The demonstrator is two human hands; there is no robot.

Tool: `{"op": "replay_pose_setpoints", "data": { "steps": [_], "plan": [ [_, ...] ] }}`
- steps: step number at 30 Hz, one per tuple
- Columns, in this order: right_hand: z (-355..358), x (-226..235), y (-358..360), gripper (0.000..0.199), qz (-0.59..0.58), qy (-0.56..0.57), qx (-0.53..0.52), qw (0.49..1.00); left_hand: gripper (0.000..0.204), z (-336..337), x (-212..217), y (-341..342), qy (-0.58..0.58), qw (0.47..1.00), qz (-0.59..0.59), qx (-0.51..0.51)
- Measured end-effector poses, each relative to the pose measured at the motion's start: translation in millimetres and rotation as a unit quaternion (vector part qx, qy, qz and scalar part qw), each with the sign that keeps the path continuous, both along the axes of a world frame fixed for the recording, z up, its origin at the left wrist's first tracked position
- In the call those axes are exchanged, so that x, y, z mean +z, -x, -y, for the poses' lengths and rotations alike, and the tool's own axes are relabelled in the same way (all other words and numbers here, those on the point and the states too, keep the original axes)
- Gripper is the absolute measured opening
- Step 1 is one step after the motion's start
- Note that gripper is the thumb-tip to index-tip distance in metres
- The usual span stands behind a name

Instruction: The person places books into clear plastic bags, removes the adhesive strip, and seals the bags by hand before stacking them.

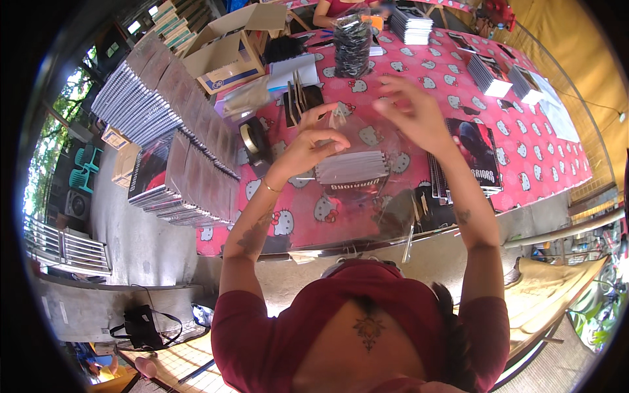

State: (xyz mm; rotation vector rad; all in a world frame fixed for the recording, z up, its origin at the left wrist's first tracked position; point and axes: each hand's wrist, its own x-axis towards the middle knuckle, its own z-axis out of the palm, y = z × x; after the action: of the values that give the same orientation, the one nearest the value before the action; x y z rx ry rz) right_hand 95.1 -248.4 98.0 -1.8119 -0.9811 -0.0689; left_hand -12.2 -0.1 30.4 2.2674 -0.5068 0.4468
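On the table before me lies a stack of spiral notebooks point(351, 171) with dark covers and white page edges. Clear plastic film seems to lie around it, though its outline is faint. Just beyond the stack's left side is my left hand point(316, 142), its thumb and index finger apart. My right hand point(413, 112) hovers past the stack's right side, fingers spread and slightly bent. Neither hand shows a grip on anything. A small pale, shiny scrap point(337, 118) appears near my left fingertips; whether it touches them I cannot tell. A tape roll point(252, 139) stands left of my left hand.
Tall piles of spiral notebooks point(171, 128) line the table's left side. More notebooks point(481, 154) lie right of my right forearm. A black-wrapped bundle point(352, 44) stands at the back, near another person point(341, 8). An open cardboard box point(232, 56) is at the back left.
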Motion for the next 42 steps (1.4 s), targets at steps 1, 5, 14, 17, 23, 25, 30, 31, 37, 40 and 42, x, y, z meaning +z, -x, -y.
{"op": "replay_pose_setpoints", "data": {
  "steps": [1, 5, 14, 17, 23, 25, 30, 31, 37, 40, 42],
  "plan": [
    [21.1, -19.1, -10.1, 0.046, -0.016, -0.064, -0.004, 0.998, 0.01, 1.9, 0.1, -0.1, -0.003, 1.0, 0.009, -0.002],
    [61.9, -118.9, 10.7, 0.056, -0.082, -0.015, 0.11, 0.99, 0.009, 10.1, -4.1, -10.7, -0.019, 0.999, 0.024, -0.018],
    [22.9, -135.5, 33.9, 0.074, 0.189, 0.146, 0.123, 0.963, 0.011, 16.3, -14.4, -21.1, -0.034, 0.997, 0.075, 0.01],
    [23.5, -136.6, 36.2, 0.073, 0.182, 0.175, 0.122, 0.96, 0.009, 5.3, -10.3, -15.3, 0.012, 0.997, 0.072, 0.014],
    [20.2, -129.5, 34.3, 0.071, 0.181, 0.22, 0.131, 0.95, 0.007, 28.8, -33.5, -33.2, -0.069, 0.994, 0.079, -0.007],
    [19.1, -130.6, 36.9, 0.07, 0.185, 0.216, 0.124, 0.951, 0.015, 30.1, -43.2, -33.0, -0.087, 0.994, 0.072, 0.006],
    [18.6, -132.6, 38.9, 0.065, 0.175, 0.197, 0.138, 0.955, 0.07, 35.3, -60.0, -39.8, -0.089, 0.988, 0.005, 0.128],
    [16.4, -132.2, 35.6, 0.062, 0.095, 0.138, 0.133, 0.977, 0.071, 34.9, -57.6, -36.1, -0.064, 0.989, 0.014, 0.131],
    [-21.3, -121.3, -42.7, 0.042, -0.233, 0.093, 0.1, 0.963, 0.053, 48.2, 36.7, 26.2, -0.215, 0.976, 0.023, 0.026],
    [-53.6, -70.7, -35.1, 0.037, 0.035, 0.26, 0.114, 0.958, 0.028, 53.5, 64.0, 34.5, -0.283, 0.951, 0.12, 0.022],
    [-60.3, -49.1, -22.2, 0.036, 0.165, 0.295, 0.034, 0.941, 0.018, 35.9, 65.6, 32.2, 0.072, 0.996, 0.051, 0.027]
  ]
}}
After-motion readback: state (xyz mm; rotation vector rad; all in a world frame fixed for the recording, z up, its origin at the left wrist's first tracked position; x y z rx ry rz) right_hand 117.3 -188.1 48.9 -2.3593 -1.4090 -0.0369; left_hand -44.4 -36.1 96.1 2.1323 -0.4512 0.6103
